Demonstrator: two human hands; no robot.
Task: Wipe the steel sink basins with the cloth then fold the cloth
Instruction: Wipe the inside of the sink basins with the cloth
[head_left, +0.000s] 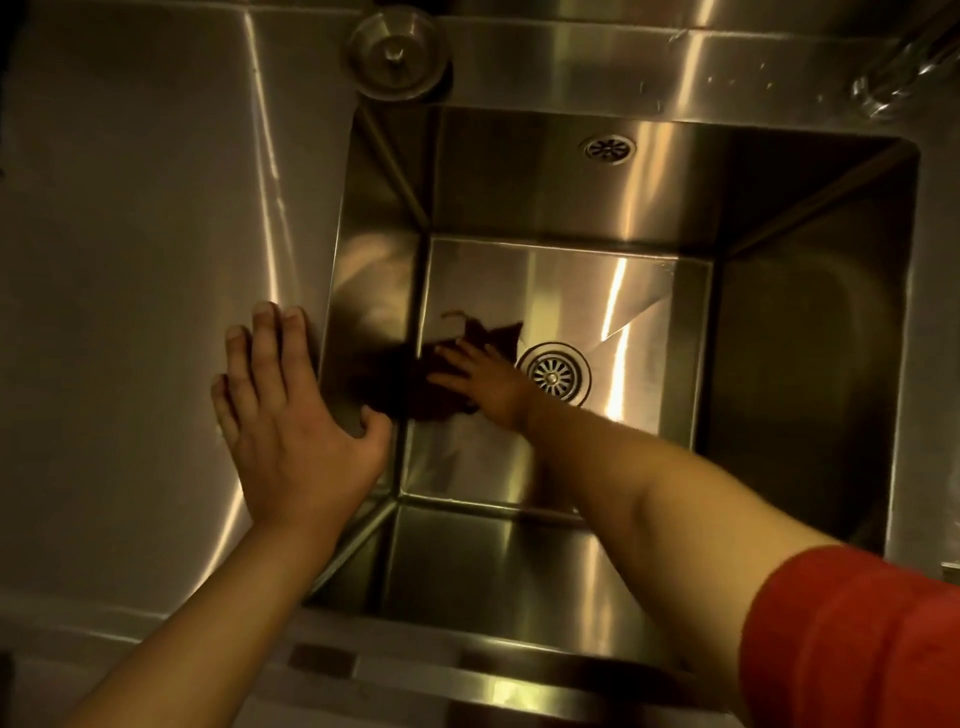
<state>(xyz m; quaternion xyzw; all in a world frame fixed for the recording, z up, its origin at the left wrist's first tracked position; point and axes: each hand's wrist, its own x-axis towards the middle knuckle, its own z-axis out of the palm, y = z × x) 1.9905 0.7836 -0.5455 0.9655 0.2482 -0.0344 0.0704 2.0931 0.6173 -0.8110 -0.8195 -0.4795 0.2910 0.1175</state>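
Cloth (457, 374) lies crumpled lengthwise left-right on basin (571, 291) floor, right hand (485, 382) fingers spread flat atop it.

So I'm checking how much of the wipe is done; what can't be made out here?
Head view only:
- Cloth: partly under the right hand; its dark left edge merges with the wall reflection.
- Basin cleanliness: glare and dim light hide streaks.
- Any second basin: outside the frame.
- Rim under the left hand: covered.
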